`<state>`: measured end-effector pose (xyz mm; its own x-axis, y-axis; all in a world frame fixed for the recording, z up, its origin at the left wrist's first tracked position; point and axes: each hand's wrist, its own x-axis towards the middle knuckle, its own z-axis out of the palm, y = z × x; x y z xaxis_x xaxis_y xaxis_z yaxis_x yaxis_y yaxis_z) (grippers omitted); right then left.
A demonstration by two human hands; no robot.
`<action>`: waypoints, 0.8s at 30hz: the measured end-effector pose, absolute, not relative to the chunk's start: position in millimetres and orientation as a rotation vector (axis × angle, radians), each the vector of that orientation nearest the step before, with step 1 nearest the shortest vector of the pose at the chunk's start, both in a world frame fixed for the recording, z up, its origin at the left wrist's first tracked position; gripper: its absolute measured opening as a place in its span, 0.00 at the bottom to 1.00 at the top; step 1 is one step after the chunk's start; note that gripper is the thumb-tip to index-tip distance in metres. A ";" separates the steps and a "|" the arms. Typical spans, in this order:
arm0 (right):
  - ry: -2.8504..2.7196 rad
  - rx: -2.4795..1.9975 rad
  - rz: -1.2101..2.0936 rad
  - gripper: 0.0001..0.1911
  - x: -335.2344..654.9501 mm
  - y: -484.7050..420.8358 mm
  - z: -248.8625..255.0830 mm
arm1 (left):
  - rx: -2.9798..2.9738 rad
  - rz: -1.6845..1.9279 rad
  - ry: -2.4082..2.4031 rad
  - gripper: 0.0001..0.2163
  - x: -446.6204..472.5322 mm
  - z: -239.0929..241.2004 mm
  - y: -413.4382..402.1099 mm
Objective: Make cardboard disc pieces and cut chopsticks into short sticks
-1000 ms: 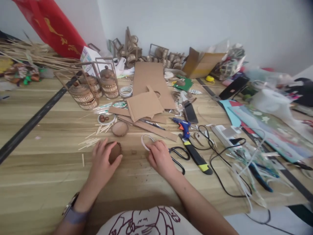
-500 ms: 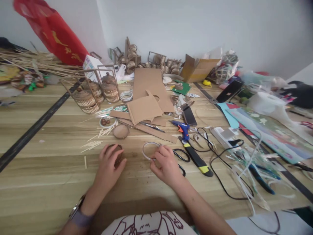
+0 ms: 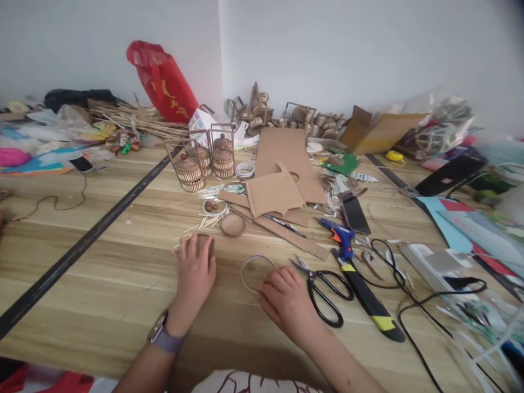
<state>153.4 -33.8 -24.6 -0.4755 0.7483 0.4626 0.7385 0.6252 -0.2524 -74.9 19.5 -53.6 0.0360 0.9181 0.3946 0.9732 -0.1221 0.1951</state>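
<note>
My left hand (image 3: 195,266) reaches over a small round brown basket piece (image 3: 206,240), its fingers about the rim. Most of that piece is hidden under the hand. My right hand (image 3: 289,299) pinches the near right edge of a thin pale ring (image 3: 244,266), tilted up just above the wooden table (image 3: 229,344). Beyond the hands sits a shallow round brown dish (image 3: 233,224). Short pale sticks (image 3: 209,220) lie by a white ring (image 3: 215,207) holding several brown beads. Black-handled scissors (image 3: 323,286) rest just right of my right hand.
A blue glue gun (image 3: 340,233) and a black-and-yellow cutter (image 3: 370,297) lie at right, near a cable and power strip (image 3: 426,273). Cardboard pieces (image 3: 274,191) fill the middle. Finished lidded baskets (image 3: 189,172) stand behind the sticks; a red bag (image 3: 166,82) leans at the wall.
The view has turned left. My left hand has shifted left and away with the round basket piece. My right hand still holds the ring, now farther from the left hand; the scissors show fully.
</note>
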 end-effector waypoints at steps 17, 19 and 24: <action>-2.420 -1.144 0.230 0.11 154.7 -37.1 -25.7 | -2.392 -0.599 -1.920 0.14 -116.9 -11.0 57.9; -2.372 -1.167 0.213 0.08 165.7 -38.7 -25.3 | -2.437 -0.437 -1.897 0.14 -114.7 -12.1 79.4; -2.308 -1.267 0.157 0.07 190.3 -39.2 -27.9 | -2.471 -0.426 -1.820 0.14 -98.4 -15.0 118.0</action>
<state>190.3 -39.2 -27.9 -0.4427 0.8171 0.3693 0.7596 0.5606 -0.3298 -98.4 118.0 -15.0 0.2725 0.9305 0.2447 0.9424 -0.3094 0.1270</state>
